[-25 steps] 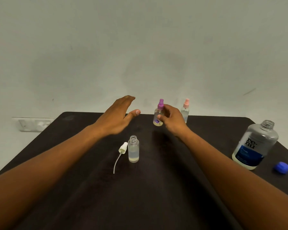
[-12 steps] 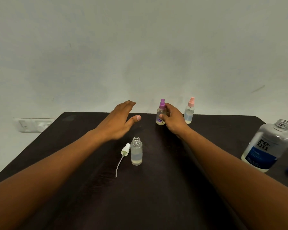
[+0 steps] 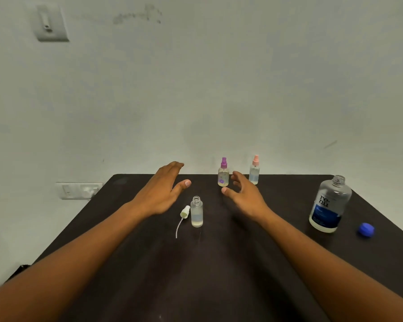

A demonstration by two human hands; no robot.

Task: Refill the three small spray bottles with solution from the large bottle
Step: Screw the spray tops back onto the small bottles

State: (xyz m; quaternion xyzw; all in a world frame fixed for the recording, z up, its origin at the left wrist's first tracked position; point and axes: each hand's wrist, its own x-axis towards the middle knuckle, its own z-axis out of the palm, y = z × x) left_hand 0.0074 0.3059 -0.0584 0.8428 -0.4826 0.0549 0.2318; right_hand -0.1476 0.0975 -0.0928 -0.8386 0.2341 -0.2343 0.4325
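**Open spray bottle mid-table, hands empty**

We see the uncapped spray bottle upright at mid-table, mouth up, a little clear liquid at its bottom. Its white spray head lies just left, tube trailing toward us. Our left hand and right hand hover open, holding nothing. Behind stand the purple-capped bottle and pink-capped bottle; at right, the large bottle stands uncapped, with its blue cap beside it.
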